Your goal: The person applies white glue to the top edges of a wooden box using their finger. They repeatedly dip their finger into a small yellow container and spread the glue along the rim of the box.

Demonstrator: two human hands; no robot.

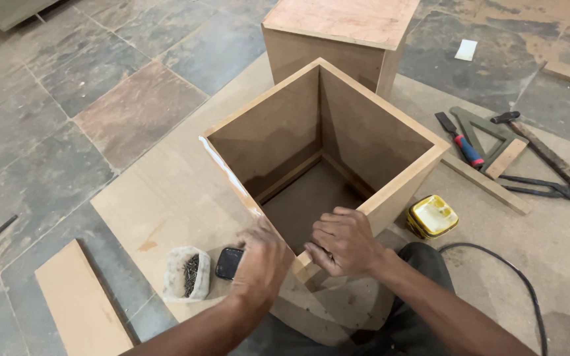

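The open-topped wooden box, set mid-floor, is steadied at its near corner: the right hand is curled over the rim there, while the left hand is clenched against the outer face. The corner joint appears to be under work; a firm, square hold is called for next.

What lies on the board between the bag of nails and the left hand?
In the head view, a small black phone-like object lies flat between the bag of nails and the left hand, its right end hidden behind the hand.
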